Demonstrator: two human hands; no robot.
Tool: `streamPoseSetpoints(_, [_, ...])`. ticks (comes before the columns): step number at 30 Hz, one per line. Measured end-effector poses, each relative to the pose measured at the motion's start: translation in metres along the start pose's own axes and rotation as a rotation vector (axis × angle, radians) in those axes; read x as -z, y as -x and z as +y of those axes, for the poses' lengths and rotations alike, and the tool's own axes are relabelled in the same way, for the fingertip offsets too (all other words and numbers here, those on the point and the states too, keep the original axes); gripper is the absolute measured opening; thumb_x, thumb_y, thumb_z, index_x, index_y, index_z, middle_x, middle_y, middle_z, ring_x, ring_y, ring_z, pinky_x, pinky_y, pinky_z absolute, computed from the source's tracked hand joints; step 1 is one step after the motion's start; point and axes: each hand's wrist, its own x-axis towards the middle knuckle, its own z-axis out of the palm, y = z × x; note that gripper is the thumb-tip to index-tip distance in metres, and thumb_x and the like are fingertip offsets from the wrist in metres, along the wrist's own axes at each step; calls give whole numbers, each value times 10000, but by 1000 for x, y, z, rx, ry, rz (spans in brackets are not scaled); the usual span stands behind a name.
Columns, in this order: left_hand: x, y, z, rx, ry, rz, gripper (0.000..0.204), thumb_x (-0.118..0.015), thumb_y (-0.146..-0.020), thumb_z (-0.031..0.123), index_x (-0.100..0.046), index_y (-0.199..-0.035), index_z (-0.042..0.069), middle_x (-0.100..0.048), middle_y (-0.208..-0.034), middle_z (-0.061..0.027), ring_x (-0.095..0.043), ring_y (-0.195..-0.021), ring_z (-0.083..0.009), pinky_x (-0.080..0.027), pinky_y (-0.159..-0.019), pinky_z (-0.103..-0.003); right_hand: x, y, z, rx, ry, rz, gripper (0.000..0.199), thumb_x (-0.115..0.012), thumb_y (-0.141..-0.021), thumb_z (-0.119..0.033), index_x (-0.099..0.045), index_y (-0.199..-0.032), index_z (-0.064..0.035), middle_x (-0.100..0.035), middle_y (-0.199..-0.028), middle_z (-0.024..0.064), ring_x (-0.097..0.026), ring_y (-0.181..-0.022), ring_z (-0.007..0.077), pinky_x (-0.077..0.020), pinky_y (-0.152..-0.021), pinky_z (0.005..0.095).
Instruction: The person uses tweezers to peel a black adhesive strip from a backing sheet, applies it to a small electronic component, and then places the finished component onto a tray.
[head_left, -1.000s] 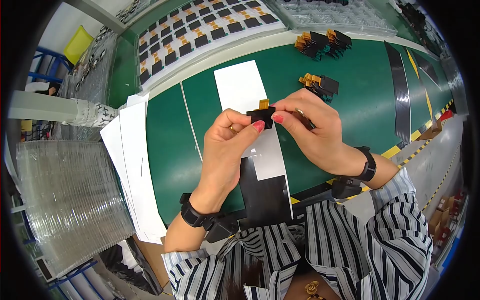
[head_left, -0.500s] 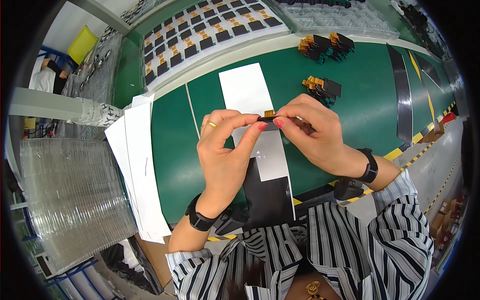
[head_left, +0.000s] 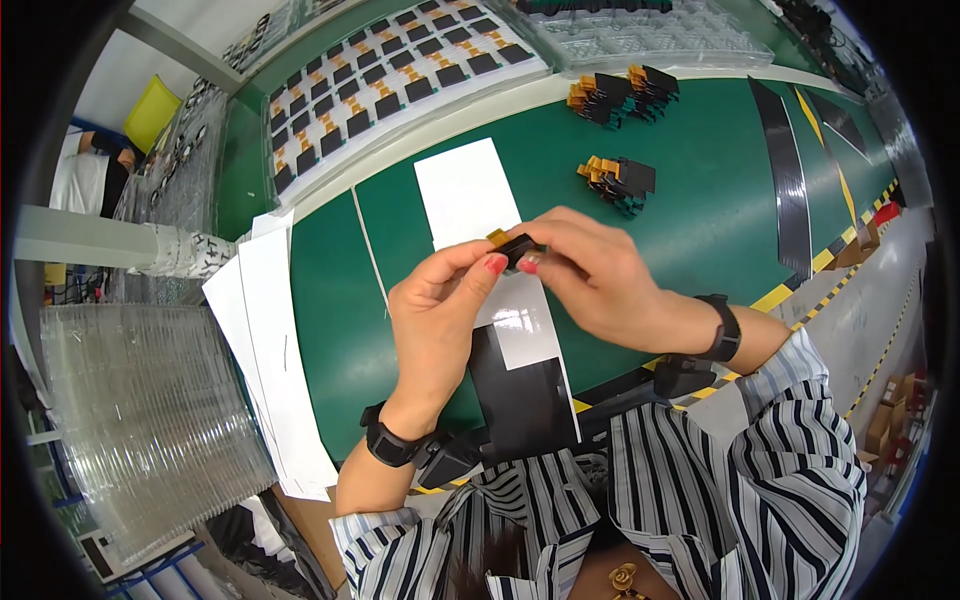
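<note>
One black part (head_left: pixel 517 248): pinched by the left hand (head_left: pixel 432 315) and the right hand (head_left: pixel 612 278) together, above the white sheet (head_left: pixel 465 190)
Orange tab (head_left: pixel 497 237): could crease if squeezed too hard
Drop risk: either pinch loosening over the sheet

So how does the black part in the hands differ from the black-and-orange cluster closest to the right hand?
The held part looks like one piece, while the near cluster has several bunched together.
The held part is pinched between the fingertips of the left hand and right hand; the near cluster lies untouched on the green surface.
Both show black and orange.
</note>
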Motion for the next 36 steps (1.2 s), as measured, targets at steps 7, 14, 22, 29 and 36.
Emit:
streamPoseSetpoints(7, [-1, -2, -5, 12, 10, -40, 351, -511, -819, -1, -432, -1161, 2, -590, -859, -60, -536, -835, -120, -401, -817, -263, 72, -11, 25, -264, 170, 181, 193, -540, -778, 16, -546, -970, -5, -537, -819, 37, -453, -620, 50, -365, -550, 175])
streamPoseSetpoints(14, [1, -7, -9, 23, -25, -65, 320, -506, -823, -5, -451, -1139, 6, -579, -869, -54, -536, -864, -112, -406, -808, -248, 76, 1, 44, -197, 416, 211, 165, -563, -770, 0, -559, -934, -21, -517, -801, 24, -367, -550, 50, -313, -500, 185])
streamPoseSetpoints(22, [34, -22, 37, -109, -720, -122, 147, -507, -815, 63, -559, -948, 33, -573, -831, -66, -546, -764, -156, -416, -663, -257, 79, 3, 23, -40, 435, 323, 155, -581, -751, 15, -562, -900, -19, -508, -832, 15, -320, -501, 47, -286, -450, 199])
streamPoseSetpoints(29, [163, -105, 59, -163, -1581, 269, 219, -459, -812, 168, -588, -904, 16, -584, -859, -217, -562, -820, -362, -443, -690, -405, 74, -75, 10, 332, 663, 48, 130, -566, -784, -97, -565, -876, -6, -556, -757, 114, -509, -574, 219, -385, -494, 286])
streamPoseSetpoints(36, [178, -161, 36, 241, -1479, 454, 343, -600, -723, 312, -609, -801, -21, -595, -837, -229, -579, -807, -351, -450, -713, -397, 23, -182, 46, -90, 940, -181, 174, -560, -745, -166, -610, -784, -4, -607, -825, 169, -585, -809, 326, -478, -665, 400])
